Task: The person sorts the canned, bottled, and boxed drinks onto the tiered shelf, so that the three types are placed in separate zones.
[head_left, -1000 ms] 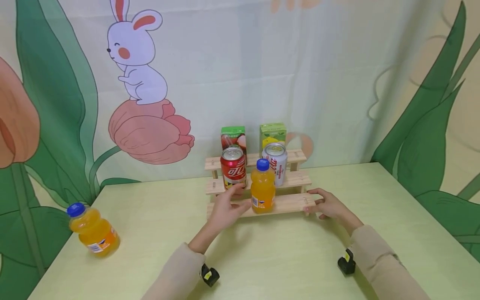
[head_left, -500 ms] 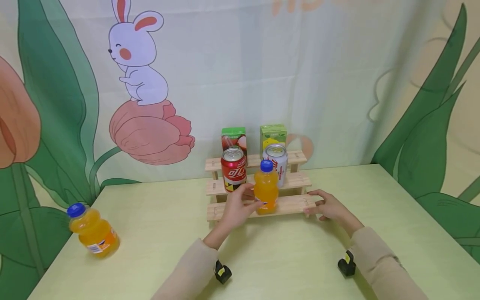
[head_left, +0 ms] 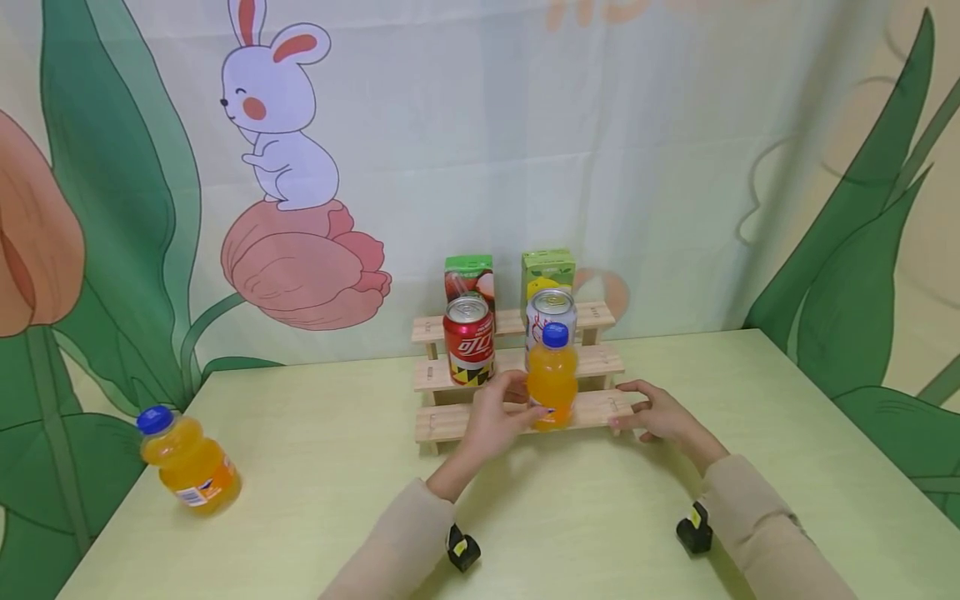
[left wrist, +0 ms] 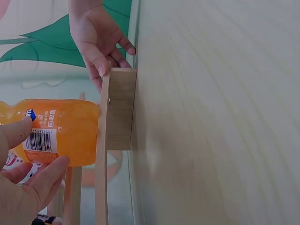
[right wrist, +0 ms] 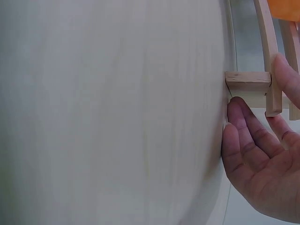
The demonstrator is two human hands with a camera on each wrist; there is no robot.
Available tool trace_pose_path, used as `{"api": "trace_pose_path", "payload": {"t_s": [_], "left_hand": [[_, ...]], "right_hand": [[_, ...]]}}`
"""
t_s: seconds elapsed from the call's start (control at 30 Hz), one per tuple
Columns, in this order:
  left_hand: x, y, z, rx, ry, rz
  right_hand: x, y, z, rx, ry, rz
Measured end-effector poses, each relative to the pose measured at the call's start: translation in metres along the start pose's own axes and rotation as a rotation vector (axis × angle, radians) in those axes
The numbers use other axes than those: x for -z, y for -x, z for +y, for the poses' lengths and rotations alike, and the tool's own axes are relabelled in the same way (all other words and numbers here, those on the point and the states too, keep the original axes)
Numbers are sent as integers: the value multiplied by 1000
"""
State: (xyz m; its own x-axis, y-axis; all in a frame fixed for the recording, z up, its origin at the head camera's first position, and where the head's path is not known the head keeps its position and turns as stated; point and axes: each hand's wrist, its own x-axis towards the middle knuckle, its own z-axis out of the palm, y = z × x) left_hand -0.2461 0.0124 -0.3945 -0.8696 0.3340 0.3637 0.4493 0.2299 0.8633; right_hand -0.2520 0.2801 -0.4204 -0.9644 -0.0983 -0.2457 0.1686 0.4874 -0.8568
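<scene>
My left hand (head_left: 496, 421) holds an orange drink bottle (head_left: 552, 385) with a blue cap, upright on the lowest step of a wooden tiered rack (head_left: 450, 423). In the left wrist view the thumb lies on one side of the bottle (left wrist: 79, 126) and the fingers on the other; its base meets the plank. My right hand (head_left: 660, 414) grips the right end of that step. In the right wrist view the thumb presses the plank (right wrist: 268, 47) and the other fingers curl beneath and past its end. A second orange drink bottle (head_left: 197, 467) stands on the table's left.
A red cola can (head_left: 470, 342) and a white cola can (head_left: 542, 317), partly hidden by the bottle, stand on the middle step. Two juice cartons, one red and green (head_left: 468, 275), one light green (head_left: 549, 268), stand on the top step. A printed curtain (head_left: 660, 167) hangs behind.
My left hand has closed round the bottle and shifted it right along the lowest step, from the middle to in front of the white can. My right hand stays on the rack's end.
</scene>
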Motion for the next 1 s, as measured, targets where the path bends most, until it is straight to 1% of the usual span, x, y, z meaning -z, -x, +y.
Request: {"api": "trace_pose_path", "payload": {"t_s": [0.07,0.23,0.47,0.63,0.67,0.77,0.9,1.0], "left_hand": [[-2,0,0,-8,0,4],[-6,-1,4,4,-2,7],[-4,1,6,51,-25,-2],[6,6,6,75,-13,-17],[9,7,6,72,-13,-19],[18,12,7,89,-21,-26],[30,19,8,76,-22,-14],[38,24,8,44,-25,6]], "right_hand": [[-1,0,-1,-6,7,0],[-2,-1,-2,-12,18,2],[0,-2,-1,-13,28,0],[3,0,-1,-26,37,3],[3,1,-2,-21,36,-1],[1,1,-2,-23,35,-6],[0,0,-2,-28,35,-3],[0,-1,-2,-23,33,-3]]}}
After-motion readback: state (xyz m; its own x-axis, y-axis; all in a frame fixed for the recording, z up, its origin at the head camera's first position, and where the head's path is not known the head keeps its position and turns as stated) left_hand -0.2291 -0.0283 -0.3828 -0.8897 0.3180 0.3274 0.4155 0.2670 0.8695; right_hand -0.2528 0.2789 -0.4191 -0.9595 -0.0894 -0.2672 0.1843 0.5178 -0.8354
